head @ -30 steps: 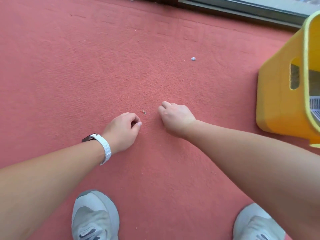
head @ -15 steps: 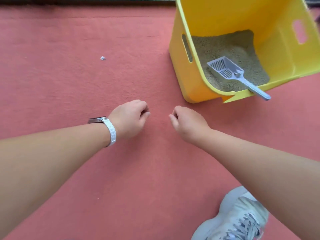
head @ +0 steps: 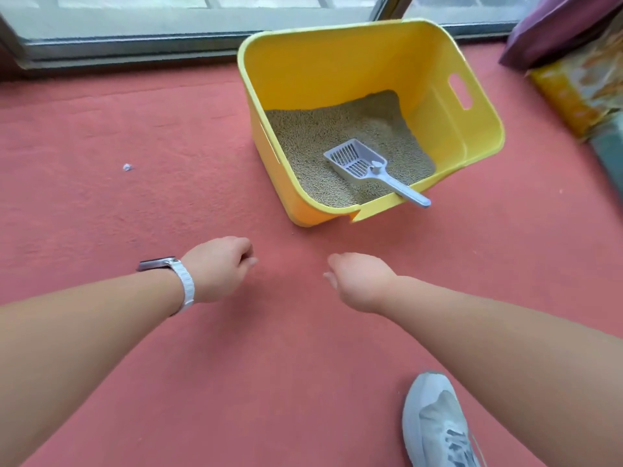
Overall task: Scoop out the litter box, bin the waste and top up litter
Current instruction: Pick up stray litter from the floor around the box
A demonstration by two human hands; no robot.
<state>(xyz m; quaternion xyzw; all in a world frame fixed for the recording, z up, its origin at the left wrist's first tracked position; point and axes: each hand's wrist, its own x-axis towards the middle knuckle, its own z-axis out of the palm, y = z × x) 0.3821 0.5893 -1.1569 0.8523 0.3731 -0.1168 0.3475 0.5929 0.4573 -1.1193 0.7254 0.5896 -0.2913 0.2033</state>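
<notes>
Your right hand is now loose & spread, holding nothing; a sec ago it was curled up. Your left hand, w/ the watch, is curled; can't tell if it pinches anything. The view has swung up, so the yellow box sits upper middle. The scoop lies in the litter. I think you'll grab it next.

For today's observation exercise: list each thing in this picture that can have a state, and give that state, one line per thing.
litter box: upright on the carpet, open-topped, partly filled with litter
scoop: lying in the litter, handle over the near rim, no hand on it
left hand: fingers curled, away from the box
right hand: relaxed, holding nothing visible
bag: lying beside the box
</notes>
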